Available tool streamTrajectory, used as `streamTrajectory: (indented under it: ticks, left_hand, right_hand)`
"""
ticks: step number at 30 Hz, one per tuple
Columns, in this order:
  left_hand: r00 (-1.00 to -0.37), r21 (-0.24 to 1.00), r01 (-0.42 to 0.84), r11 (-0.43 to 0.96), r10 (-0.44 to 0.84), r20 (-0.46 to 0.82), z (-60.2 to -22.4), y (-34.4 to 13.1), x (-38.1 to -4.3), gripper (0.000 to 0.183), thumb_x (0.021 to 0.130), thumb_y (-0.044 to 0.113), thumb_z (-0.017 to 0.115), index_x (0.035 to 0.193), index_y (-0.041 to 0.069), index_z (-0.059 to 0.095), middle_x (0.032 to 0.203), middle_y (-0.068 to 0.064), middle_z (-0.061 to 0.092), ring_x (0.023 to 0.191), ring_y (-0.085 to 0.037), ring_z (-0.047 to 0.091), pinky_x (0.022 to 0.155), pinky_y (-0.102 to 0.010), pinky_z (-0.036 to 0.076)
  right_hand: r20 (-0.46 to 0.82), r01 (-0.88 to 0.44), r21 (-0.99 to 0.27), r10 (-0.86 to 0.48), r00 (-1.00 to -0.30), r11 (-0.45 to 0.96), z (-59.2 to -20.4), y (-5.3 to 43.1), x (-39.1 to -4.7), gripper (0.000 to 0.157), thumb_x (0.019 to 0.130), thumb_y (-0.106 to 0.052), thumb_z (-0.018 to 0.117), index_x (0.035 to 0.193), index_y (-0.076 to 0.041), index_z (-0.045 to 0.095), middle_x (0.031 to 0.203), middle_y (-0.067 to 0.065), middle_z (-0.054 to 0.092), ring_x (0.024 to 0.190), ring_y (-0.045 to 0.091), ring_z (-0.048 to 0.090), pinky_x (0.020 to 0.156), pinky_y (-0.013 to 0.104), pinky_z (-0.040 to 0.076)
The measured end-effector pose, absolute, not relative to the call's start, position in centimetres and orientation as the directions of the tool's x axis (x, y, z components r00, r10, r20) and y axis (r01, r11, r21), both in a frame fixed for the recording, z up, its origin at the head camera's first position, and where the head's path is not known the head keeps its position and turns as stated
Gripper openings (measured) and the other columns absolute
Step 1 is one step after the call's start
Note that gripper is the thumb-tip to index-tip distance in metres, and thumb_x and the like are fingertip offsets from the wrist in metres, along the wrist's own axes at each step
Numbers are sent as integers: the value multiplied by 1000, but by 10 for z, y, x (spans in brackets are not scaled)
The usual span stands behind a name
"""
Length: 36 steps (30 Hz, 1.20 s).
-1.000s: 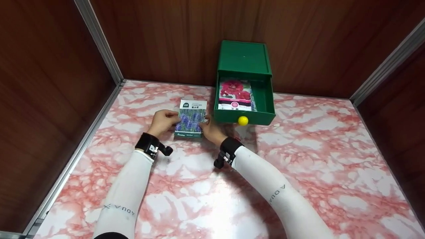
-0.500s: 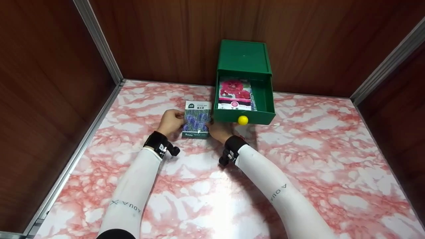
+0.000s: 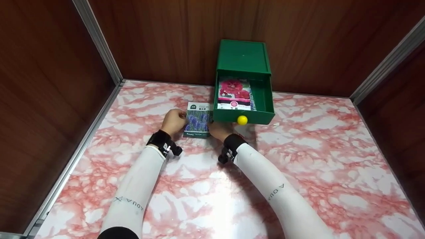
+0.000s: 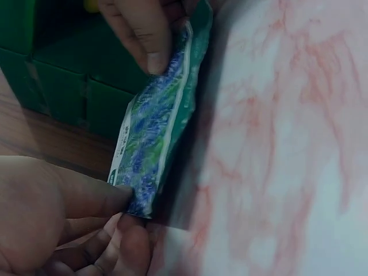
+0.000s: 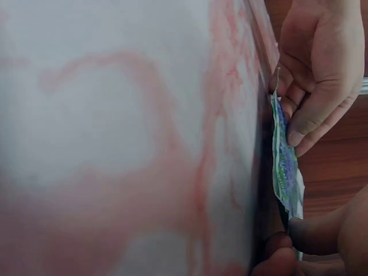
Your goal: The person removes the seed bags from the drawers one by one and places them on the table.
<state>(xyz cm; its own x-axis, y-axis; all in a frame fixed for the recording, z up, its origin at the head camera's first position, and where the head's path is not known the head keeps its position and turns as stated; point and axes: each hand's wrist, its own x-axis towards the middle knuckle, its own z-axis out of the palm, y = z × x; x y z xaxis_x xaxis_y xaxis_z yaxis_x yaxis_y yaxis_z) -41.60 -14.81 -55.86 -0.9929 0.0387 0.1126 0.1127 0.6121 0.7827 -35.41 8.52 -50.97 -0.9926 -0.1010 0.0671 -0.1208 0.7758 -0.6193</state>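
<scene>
Okay, head view: I see the purple-flower packet (image 3: 198, 120) just left of the pulled-out green drawer (image 3: 228, 116), with marbled tabletop (image 3: 318, 159) spreading wide on either side. Left wrist view: left hand (image 4: 43, 213) pinches one long edge, thumb on top. Right wrist view: right hand (image 5: 336, 236) clamps the opposite edge between thumb and fingers.

Purple-flower packet (image 3: 197, 122), one: shifted rightward over the last second, along with left hand (image 3: 174, 121) and, to a lesser extent, right hand (image 3: 221, 130), its right edge now just beside the green drawer (image 3: 226, 116) in the head view.
</scene>
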Motion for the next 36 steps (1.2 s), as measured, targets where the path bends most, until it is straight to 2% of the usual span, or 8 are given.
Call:
streamTrajectory:
  ticks: [6,11,14,18,21,27,30,36]
  left_hand:
    - [-991,680,126,722,56,124,-588,-149,-442,32,93,22,74,119,4,81,114,-11,80,105,-31,74,94,-51,59]
    - [-989,651,136,747,62,135,-594,-149,-447,34,94,27,76,120,5,80,116,-10,81,107,-32,75,94,-50,59]
    - [-987,640,142,756,59,149,-593,-149,-445,29,94,26,77,115,5,80,109,-9,80,101,-30,75,91,-49,60]
    - [-983,615,163,772,70,172,-589,-148,-441,15,93,23,74,94,8,76,88,-7,74,80,-28,69,74,-48,56]
    - [-981,607,172,776,78,178,-588,-148,-440,14,92,23,73,85,11,71,80,-5,69,73,-27,63,68,-47,52]
    - [-980,603,177,778,85,178,-588,-149,-440,13,90,22,74,81,14,69,79,-4,68,73,-27,62,67,-46,52]
    - [-980,606,182,775,92,177,-590,-149,-442,17,89,24,74,76,15,66,75,-4,66,70,-27,60,65,-45,49]
    - [-982,615,173,770,86,168,-593,-149,-444,15,88,25,75,78,15,68,78,-3,67,74,-26,61,70,-46,51]
  right_hand:
    - [91,-133,-557,-99,-991,820,-511,84,-355,43,113,-24,60,145,4,61,130,21,70,124,37,64,120,64,41]
    - [108,-125,-549,-78,-991,827,-523,83,-363,37,111,-26,57,132,3,67,120,22,72,119,41,65,112,73,43]
    - [120,-136,-532,-85,-989,835,-529,81,-367,38,110,-26,57,132,4,66,122,23,71,120,42,64,112,72,43]
    - [84,-129,-496,-100,-991,858,-518,80,-361,44,111,-27,57,140,4,62,131,21,70,121,39,63,116,68,43]
    - [38,-101,-485,-95,-995,868,-509,79,-358,47,112,-29,57,146,3,60,135,21,70,122,38,63,116,70,40]
    - [19,-94,-485,-97,-995,869,-508,80,-359,47,113,-29,57,149,0,59,137,20,69,126,37,61,119,71,34]
    - [47,-111,-496,-101,-994,861,-509,81,-359,45,112,-27,59,147,1,61,135,20,70,126,38,62,119,72,34]
    - [124,-163,-483,-117,-985,860,-515,82,-357,47,113,-28,61,148,3,59,141,22,68,131,40,62,119,71,35]
